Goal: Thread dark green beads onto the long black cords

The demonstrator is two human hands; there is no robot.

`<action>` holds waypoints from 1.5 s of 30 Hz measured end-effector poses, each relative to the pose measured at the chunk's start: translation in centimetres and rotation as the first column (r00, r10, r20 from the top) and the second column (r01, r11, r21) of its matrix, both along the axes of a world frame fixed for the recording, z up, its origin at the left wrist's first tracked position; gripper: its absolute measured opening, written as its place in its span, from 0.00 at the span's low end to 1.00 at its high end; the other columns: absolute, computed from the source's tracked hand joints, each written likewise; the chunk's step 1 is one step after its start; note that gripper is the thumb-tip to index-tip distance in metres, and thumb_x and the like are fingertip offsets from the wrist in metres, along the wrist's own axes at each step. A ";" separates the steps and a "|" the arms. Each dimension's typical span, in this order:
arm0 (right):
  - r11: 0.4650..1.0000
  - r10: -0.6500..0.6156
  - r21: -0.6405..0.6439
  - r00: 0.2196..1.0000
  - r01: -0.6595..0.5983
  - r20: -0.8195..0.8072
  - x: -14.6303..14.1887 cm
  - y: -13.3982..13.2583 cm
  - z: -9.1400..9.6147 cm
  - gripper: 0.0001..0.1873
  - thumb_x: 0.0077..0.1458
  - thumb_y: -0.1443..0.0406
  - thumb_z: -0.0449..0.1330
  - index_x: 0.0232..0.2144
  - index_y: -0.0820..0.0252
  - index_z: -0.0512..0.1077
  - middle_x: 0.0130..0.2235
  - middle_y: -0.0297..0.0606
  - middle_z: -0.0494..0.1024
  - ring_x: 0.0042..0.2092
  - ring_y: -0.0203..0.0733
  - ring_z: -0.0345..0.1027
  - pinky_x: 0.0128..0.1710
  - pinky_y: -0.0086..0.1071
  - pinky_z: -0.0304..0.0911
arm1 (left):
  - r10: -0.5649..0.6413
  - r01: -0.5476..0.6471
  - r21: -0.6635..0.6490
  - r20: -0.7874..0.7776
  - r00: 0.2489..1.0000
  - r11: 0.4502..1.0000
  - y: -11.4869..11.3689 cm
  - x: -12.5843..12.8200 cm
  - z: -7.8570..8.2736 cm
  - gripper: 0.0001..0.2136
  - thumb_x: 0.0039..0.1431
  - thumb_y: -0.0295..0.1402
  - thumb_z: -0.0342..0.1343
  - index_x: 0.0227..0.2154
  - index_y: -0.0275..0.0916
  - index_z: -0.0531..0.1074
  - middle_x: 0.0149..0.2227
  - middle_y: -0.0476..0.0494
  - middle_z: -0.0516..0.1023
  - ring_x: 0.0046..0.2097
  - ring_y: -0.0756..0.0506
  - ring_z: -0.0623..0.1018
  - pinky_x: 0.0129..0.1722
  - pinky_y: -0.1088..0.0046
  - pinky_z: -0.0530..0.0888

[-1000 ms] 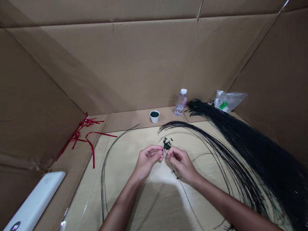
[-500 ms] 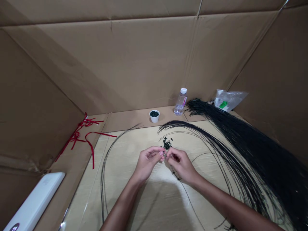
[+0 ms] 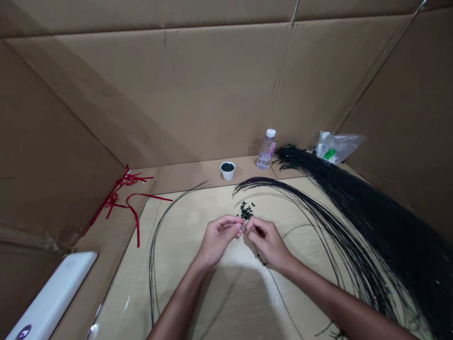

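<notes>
Close together over the table's middle, my two hands pinch with their fingertips almost touching. My right hand (image 3: 267,241) grips a thin dark wire (image 3: 279,288), which runs out below it toward the front; small dark beads (image 3: 262,260) sit along it under the hand. Between thumb and forefinger of my left hand (image 3: 220,238) is something too small to make out, at the wire's end. Just beyond the fingertips lies a small heap of loose black beads (image 3: 246,210).
Behind stand a white cup (image 3: 228,174) of dark beads and a clear bottle (image 3: 266,151). Dark wire bundles (image 3: 375,222) spread on the right, near a plastic bag (image 3: 338,147). At left lie loose wires (image 3: 151,264), red ribbons (image 3: 136,222) and a white device (image 3: 56,293).
The fingertips have shifted very slightly while both hands keep their pinch in the same place. The whole view has moved a few pixels; nothing else differs.
</notes>
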State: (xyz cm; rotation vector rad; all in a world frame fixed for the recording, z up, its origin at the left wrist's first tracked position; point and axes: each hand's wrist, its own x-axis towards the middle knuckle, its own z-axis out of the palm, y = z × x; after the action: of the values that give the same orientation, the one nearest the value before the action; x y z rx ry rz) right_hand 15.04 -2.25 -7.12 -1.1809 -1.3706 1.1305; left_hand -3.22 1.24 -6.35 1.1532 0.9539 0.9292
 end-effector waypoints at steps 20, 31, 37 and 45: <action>1.000 -0.004 0.002 1.000 0.004 0.022 0.0 -0.1 0.3 0.09 0.58 0.64 0.59 0.26 0.56 0.68 0.24 0.29 0.64 0.28 0.38 0.54 0.30 0.33 0.49 | -0.013 0.014 -0.034 0.021 1.000 0.999 -0.1 0.1 0.4 0.17 0.56 0.45 0.75 0.40 0.36 0.85 0.34 0.41 0.85 0.35 0.47 0.80 0.40 0.70 0.77; 1.000 0.004 0.021 1.000 -0.004 0.031 0.1 -0.2 0.6 0.08 0.57 0.65 0.59 0.26 0.56 0.68 0.24 0.29 0.64 0.28 0.37 0.54 0.30 0.33 0.49 | -0.016 0.017 -0.036 0.020 1.000 0.999 -0.1 0.0 0.2 0.18 0.56 0.45 0.75 0.40 0.36 0.85 0.33 0.42 0.84 0.36 0.47 0.80 0.41 0.70 0.77; 1.000 0.002 0.020 0.999 -0.002 0.035 0.0 -0.2 0.5 0.08 0.57 0.65 0.59 0.25 0.56 0.67 0.24 0.28 0.64 0.27 0.37 0.53 0.29 0.33 0.49 | -0.007 0.008 -0.038 0.014 1.000 0.999 0.0 0.0 0.1 0.19 0.55 0.45 0.76 0.40 0.35 0.85 0.34 0.41 0.85 0.36 0.46 0.81 0.42 0.69 0.78; 1.000 0.000 0.028 0.999 -0.001 0.048 0.1 -0.1 0.1 0.09 0.58 0.65 0.59 0.25 0.56 0.67 0.25 0.29 0.65 0.28 0.37 0.54 0.30 0.33 0.49 | -0.006 0.006 -0.009 0.004 1.000 1.000 -0.1 0.1 0.2 0.18 0.55 0.45 0.76 0.40 0.35 0.85 0.35 0.40 0.85 0.36 0.45 0.81 0.42 0.68 0.78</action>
State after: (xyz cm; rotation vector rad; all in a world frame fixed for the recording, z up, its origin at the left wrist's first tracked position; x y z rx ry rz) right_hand 15.19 -2.37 -6.97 -1.1948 -1.4194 1.0864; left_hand -3.12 1.16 -6.11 1.1455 0.9505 0.9213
